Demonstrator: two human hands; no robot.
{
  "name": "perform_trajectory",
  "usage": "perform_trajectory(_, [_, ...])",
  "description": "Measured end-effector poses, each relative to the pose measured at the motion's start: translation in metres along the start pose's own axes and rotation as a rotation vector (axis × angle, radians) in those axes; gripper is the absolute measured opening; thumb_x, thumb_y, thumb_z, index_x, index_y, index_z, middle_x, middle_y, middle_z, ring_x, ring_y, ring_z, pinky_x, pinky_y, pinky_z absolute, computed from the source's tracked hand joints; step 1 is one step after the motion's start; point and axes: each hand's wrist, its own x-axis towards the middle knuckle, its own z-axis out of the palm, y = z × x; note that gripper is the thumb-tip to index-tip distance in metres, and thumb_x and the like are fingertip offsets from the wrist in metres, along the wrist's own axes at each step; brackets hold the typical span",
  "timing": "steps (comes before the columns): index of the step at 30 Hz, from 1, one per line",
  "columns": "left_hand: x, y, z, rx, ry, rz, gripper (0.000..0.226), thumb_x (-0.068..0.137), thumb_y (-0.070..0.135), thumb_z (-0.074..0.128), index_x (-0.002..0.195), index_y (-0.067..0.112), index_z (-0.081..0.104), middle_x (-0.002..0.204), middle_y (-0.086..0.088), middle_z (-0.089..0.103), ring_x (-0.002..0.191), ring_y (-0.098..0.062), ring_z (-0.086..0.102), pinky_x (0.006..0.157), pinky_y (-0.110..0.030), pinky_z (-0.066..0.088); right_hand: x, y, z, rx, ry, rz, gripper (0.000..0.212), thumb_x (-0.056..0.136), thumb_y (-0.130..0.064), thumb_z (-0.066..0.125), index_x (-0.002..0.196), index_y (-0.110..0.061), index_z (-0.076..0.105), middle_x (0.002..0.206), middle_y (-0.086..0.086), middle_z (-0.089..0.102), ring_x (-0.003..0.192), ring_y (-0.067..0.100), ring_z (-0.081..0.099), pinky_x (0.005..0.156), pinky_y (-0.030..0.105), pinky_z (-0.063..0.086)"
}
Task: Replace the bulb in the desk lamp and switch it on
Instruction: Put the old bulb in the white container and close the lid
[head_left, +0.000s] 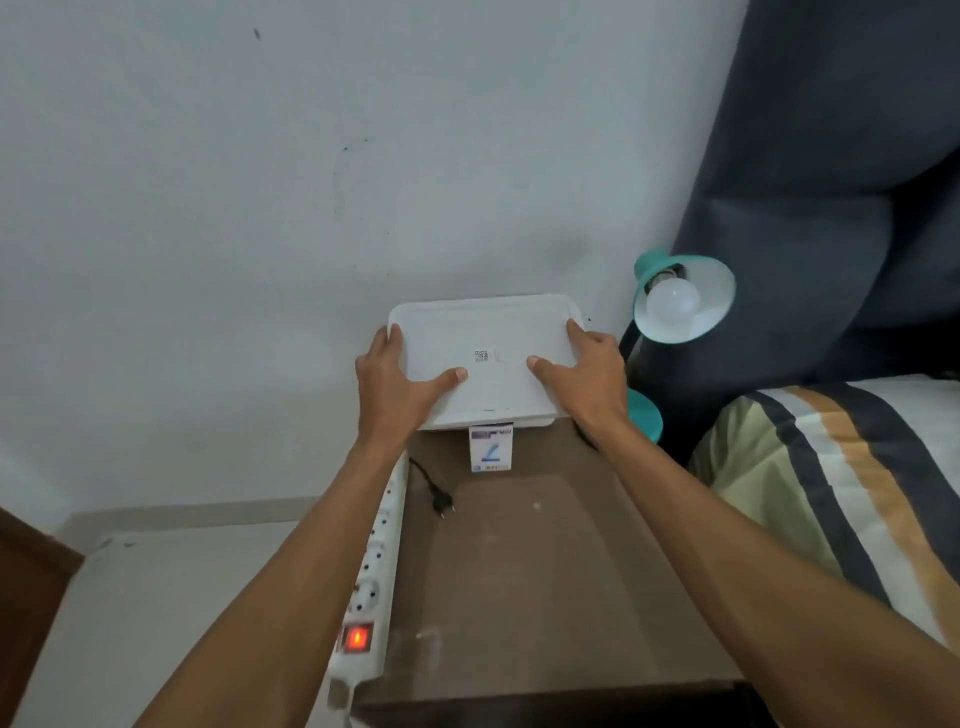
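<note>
- Holding a white tray (485, 332) by its side edges, our left hand (392, 387) and right hand (587, 376) have fingers (537, 364) wrapped around it, above the table (519, 571).
- Beside it, the teal desk lamp (717, 283) carries an unlit bulb (672, 304).
- A bulb box (490, 449) waits beneath; the plug (444, 504) lies loose.
- We judge the replacement not yet begun.

2 bare forearms in view, entering from the lower edge. No sleeves visible up to the frame edge. Left hand (397, 382) and right hand (584, 376): no rings, watch or gloves seen. Nails short, unpainted where visible.
</note>
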Motion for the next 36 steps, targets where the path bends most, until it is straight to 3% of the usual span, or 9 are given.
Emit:
perform_trajectory(4, [0.045, -0.005, 0.015, 0.013, -0.04, -0.034, 0.101, 0.066, 0.06, 0.089, 0.142, 0.005, 0.051, 0.138, -0.008, 0.058, 0.128, -0.033, 0.049, 0.101, -0.037, 0.046, 0.043, -0.003, 0.02, -0.039, 0.002, -0.001, 0.082, 0.086, -0.049, 0.07, 0.153, -0.016, 0.037, 0.151, 0.009, 0.038, 0.137, 0.026, 0.043, 0.109, 0.038, 0.04])
perform_trajectory(8, [0.074, -0.012, 0.031, 0.066, -0.061, -0.08, 0.11, 0.07, 0.064, 0.085, 0.153, 0.007, 0.041, 0.157, -0.008, 0.045, 0.142, -0.036, 0.04, 0.118, -0.052, 0.034, 0.076, -0.002, 0.037, -0.081, -0.022, 0.016, 0.078, 0.087, -0.05, 0.067, 0.151, -0.016, 0.04, 0.15, 0.011, 0.041, 0.139, 0.029, 0.039, 0.112, 0.042, 0.039])
perform_trajectory(13, [0.092, -0.022, 0.043, 0.098, -0.094, -0.126, 0.101, 0.075, 0.057, 0.084, 0.151, 0.006, 0.043, 0.16, -0.009, 0.041, 0.149, -0.035, 0.031, 0.119, -0.051, 0.026, 0.099, 0.005, 0.054, -0.129, -0.052, 0.031, 0.067, 0.08, -0.055, 0.064, 0.127, -0.007, 0.058, 0.127, 0.013, 0.057, 0.117, 0.029, 0.055, 0.095, 0.04, 0.051])
perform_trajectory(17, [0.102, -0.025, 0.044, 0.036, -0.135, -0.164, 0.096, 0.071, 0.055, 0.089, 0.139, -0.002, 0.052, 0.148, -0.014, 0.052, 0.144, -0.035, 0.035, 0.114, -0.047, 0.034, 0.106, 0.008, 0.063, -0.137, -0.054, 0.036, 0.07, 0.078, -0.057, 0.063, 0.121, -0.003, 0.061, 0.118, 0.014, 0.062, 0.109, 0.03, 0.06, 0.086, 0.038, 0.05])
perform_trajectory(21, [0.109, -0.028, 0.045, -0.019, -0.148, -0.163, 0.102, 0.057, 0.062, 0.089, 0.127, -0.005, 0.058, 0.133, -0.016, 0.061, 0.131, -0.036, 0.05, 0.096, -0.035, 0.043, 0.11, 0.009, 0.067, -0.159, -0.043, 0.035, 0.067, 0.08, -0.057, 0.063, 0.119, -0.003, 0.062, 0.117, 0.015, 0.063, 0.105, 0.03, 0.062, 0.08, 0.035, 0.049])
perform_trajectory(23, [0.107, -0.028, 0.047, -0.011, -0.165, -0.182, 0.087, 0.07, 0.045, 0.093, 0.13, -0.007, 0.057, 0.139, -0.02, 0.058, 0.126, -0.031, 0.052, 0.088, -0.027, 0.035, 0.109, 0.011, 0.067, -0.182, -0.044, 0.031, 0.065, 0.081, -0.056, 0.063, 0.119, -0.004, 0.062, 0.117, 0.015, 0.062, 0.105, 0.029, 0.061, 0.081, 0.035, 0.049])
perform_trajectory(26, [0.106, -0.028, 0.051, 0.015, -0.181, -0.18, 0.059, 0.076, 0.038, 0.09, 0.117, 0.011, 0.057, 0.129, -0.019, 0.06, 0.108, -0.02, 0.049, 0.081, -0.022, 0.031, 0.107, 0.015, 0.069, -0.198, -0.056, 0.029, 0.067, 0.083, -0.059, 0.06, 0.12, -0.003, 0.062, 0.117, 0.016, 0.063, 0.107, 0.03, 0.061, 0.084, 0.038, 0.05])
perform_trajectory(30, [0.106, -0.027, 0.048, 0.026, -0.182, -0.146, 0.076, 0.075, 0.038, 0.091, 0.128, -0.005, 0.058, 0.13, -0.015, 0.061, 0.103, -0.013, 0.045, 0.078, -0.02, 0.032, 0.105, 0.017, 0.069, -0.198, -0.051, 0.027, 0.069, 0.083, -0.059, 0.058, 0.119, -0.001, 0.061, 0.115, 0.017, 0.063, 0.107, 0.031, 0.06, 0.084, 0.04, 0.05])
perform_trajectory(36, [0.106, -0.028, 0.05, 0.039, -0.188, -0.151, 0.083, 0.076, 0.041, 0.089, 0.133, -0.007, 0.054, 0.137, -0.017, 0.059, 0.121, -0.028, 0.054, 0.085, -0.025, 0.034, 0.105, 0.017, 0.068, -0.218, -0.065, 0.015, 0.067, 0.087, -0.06, 0.057, 0.128, -0.007, 0.059, 0.124, 0.014, 0.059, 0.115, 0.029, 0.056, 0.09, 0.039, 0.05])
